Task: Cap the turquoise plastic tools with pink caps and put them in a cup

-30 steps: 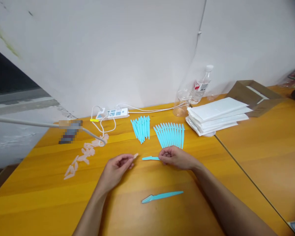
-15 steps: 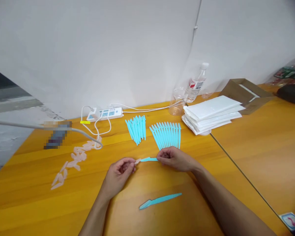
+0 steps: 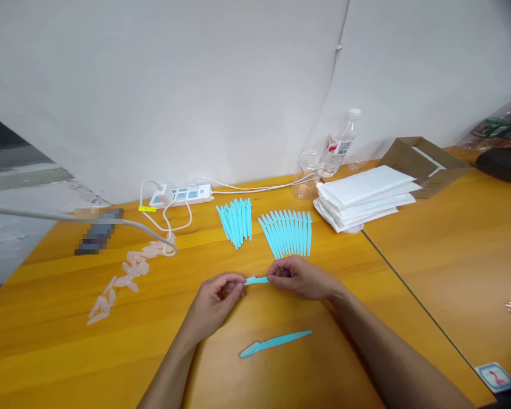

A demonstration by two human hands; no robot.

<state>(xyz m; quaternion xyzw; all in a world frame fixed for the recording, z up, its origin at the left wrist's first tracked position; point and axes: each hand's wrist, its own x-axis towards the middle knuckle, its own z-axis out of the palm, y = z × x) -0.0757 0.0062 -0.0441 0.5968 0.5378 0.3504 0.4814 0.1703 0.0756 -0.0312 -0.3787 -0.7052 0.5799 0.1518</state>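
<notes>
a: going round the view as a clock, what could go wrong?
b: at 8, the white cable (image 3: 157, 229) loops over the pale pink pieces (image 3: 132, 267); a tug could scatter them. at 7, the left hand (image 3: 216, 301) pinches the left end of the blue tool (image 3: 256, 280); a careless push could bend that thin end or nick a fingertip.
a: anything else in those fingers?
b: can't tell, they hide it. the tool is at 6, its other end gripped by the right hand (image 3: 297, 276). just beyond, at 5, a knuckle could knock the fanned row (image 3: 286, 234) askew.
a: any writing?
b: a yellow tag (image 3: 147, 209) at 9, nothing legible. the bottle label (image 3: 338, 146) at 2 is red and white, too small to read. the card (image 3: 496, 376) at 4 shows a pink shape in a blue border, no words i can make out.
</notes>
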